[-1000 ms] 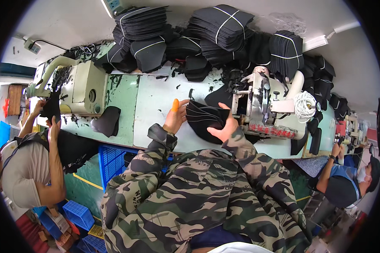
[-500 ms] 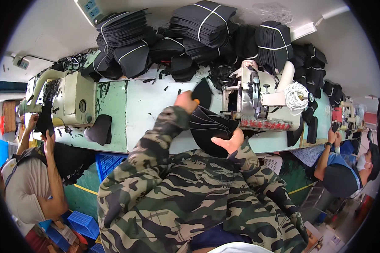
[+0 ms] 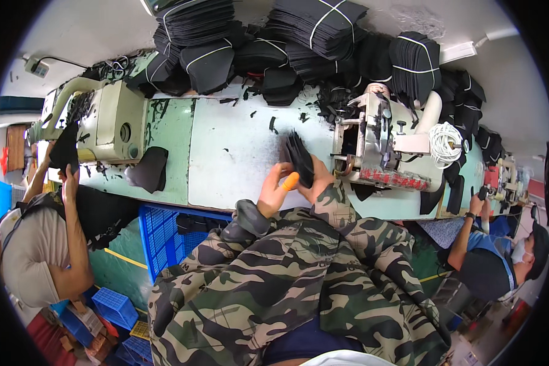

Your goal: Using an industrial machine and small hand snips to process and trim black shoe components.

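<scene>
A stack of black fabric pieces [image 3: 297,157] stands on edge on the pale green worktable [image 3: 226,152], held between both hands. My left hand [image 3: 276,189], with an orange finger cot on one finger, grips its left side. Pressing on its lower right side is my right hand [image 3: 319,179]. Both arms wear camouflage sleeves. Just to the right stands a white sewing machine [image 3: 381,143].
Tied bundles of black fabric [image 3: 311,30] pile up along the table's back. A second machine [image 3: 100,128] stands at the left, where a person [image 3: 39,244] handles a black piece. Blue crates [image 3: 165,229] sit below the table. Another person [image 3: 491,262] sits at the right.
My left hand came back from the far side of the table to the stack. The black pieces, lying flat before, now stand on edge between both hands.
</scene>
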A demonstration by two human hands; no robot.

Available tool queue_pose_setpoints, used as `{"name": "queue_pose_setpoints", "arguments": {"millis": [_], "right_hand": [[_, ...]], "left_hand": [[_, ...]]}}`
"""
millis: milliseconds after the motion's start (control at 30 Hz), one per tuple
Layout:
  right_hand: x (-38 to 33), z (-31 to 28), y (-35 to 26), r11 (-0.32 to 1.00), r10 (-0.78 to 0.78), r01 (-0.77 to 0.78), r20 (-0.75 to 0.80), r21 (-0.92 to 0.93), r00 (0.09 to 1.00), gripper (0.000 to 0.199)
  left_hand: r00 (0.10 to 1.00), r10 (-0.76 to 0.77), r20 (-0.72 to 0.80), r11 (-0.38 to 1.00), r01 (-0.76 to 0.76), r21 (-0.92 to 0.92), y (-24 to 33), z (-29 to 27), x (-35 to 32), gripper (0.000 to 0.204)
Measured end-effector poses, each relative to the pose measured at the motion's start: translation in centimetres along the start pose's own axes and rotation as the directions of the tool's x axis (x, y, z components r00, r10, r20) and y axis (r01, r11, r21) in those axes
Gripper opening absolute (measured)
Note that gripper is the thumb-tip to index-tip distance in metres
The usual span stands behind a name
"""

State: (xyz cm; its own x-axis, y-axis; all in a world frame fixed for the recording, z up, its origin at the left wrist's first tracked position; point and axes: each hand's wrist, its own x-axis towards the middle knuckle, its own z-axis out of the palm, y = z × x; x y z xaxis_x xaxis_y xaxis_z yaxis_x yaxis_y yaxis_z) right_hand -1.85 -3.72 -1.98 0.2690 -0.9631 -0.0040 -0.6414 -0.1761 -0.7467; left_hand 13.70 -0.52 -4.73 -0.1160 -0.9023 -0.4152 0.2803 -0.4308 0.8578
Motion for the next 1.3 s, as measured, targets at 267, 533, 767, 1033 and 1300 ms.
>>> {"name": "queue_pose_setpoints", "arguments": {"millis": [267,533,767,1033,1300], "right_hand": [[-0.4,-1.0,1.1,0.993,-0.093,0.103,0.138,-0.064,0.986,0.061],[0.4,-1.5,0.8,0.770,0.280,-0.269,0.072,0.579,0.957,0.046],[1.0,-2.3,-1.6,0.802,0.312,-0.240,-0.040,0.547,0.949,0.028],[2.7,-5.6,-3.3,0.796,0.469,-0.286,-0.246,0.533,0.848,0.026],[1.1,-3.6,0.3,0.609,0.497,-0.473,0.158,0.637,0.853,0.020]], "left_hand": [[0.866,0.446,0.226,0.387,-0.414,0.824,5.4,-1.8,1.1,0.089],[0.965,0.167,-0.200,0.985,-0.153,0.083,2.0,-2.5,1.4,0.080],[0.972,-0.121,0.204,0.738,0.225,-0.637,1.7,-1.6,1.2,0.044],[0.960,-0.203,0.193,0.742,0.279,-0.609,-1.1,-3.7,1.8,0.045],[0.948,-0.269,0.169,0.784,0.317,-0.533,-2.5,-5.6,2.8,0.048]]}}
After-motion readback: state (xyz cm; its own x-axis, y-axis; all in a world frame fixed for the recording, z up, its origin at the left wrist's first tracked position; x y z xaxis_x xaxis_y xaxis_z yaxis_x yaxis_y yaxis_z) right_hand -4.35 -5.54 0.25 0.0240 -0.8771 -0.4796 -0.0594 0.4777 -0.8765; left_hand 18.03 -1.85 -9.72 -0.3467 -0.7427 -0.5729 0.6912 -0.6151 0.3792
